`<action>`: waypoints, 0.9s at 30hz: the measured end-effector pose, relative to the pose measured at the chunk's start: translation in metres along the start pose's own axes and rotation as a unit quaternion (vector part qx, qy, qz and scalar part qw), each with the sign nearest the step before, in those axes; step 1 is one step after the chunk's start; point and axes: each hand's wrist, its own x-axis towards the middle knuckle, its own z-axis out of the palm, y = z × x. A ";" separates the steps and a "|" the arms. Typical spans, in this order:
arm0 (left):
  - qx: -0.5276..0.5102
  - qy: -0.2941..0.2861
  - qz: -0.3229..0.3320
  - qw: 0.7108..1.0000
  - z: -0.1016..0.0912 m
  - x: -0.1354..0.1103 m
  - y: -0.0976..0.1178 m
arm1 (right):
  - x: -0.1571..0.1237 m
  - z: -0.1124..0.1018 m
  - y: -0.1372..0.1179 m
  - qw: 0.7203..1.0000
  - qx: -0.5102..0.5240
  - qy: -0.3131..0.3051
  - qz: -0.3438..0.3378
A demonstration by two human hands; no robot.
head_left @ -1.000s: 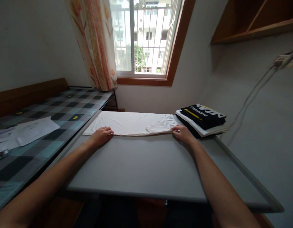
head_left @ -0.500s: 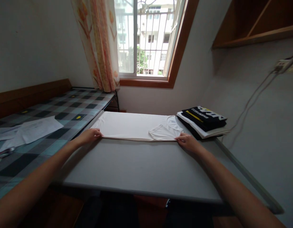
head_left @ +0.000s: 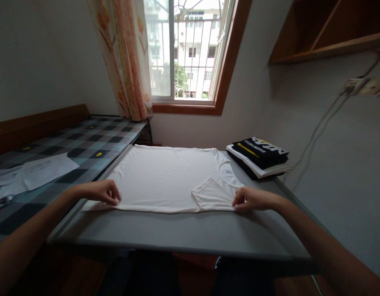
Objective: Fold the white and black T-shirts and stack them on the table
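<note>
A white T-shirt [head_left: 165, 172] lies spread on the grey table, its collar toward the right. One sleeve is folded in over the body near the right end. At the near left part of the shirt, my left hand [head_left: 104, 192] is closed, thumb and fingers pinched at the near edge. My right hand [head_left: 251, 199] pinches the near right corner, by the folded sleeve and below the collar. Both hands rest low over the table, and their curled fingers partly hide the cloth in them.
A folded stack of black and white clothes [head_left: 259, 158] sits at the table's far right corner. Left of the table [head_left: 184, 230] is a bed with a checked cover [head_left: 116, 127] and papers [head_left: 45, 170]. Cords [head_left: 319, 127] hang down the right wall.
Both hands have come toward me, bringing the T-shirt's near edge closer. The shirt now covers more of the table, while its far edge stays about where it was.
</note>
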 end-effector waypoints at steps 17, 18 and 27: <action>0.116 0.336 -0.093 0.930 0.022 0.171 0.036 | 0.146 0.014 -0.009 0.935 -0.185 0.291 0.087; 0.121 0.326 -0.099 0.932 0.024 0.171 0.035 | 0.147 0.017 -0.009 0.936 -0.187 0.284 0.096; 0.132 0.310 -0.099 0.936 0.036 0.150 0.033 | 0.133 0.029 -0.008 0.944 -0.197 0.248 0.097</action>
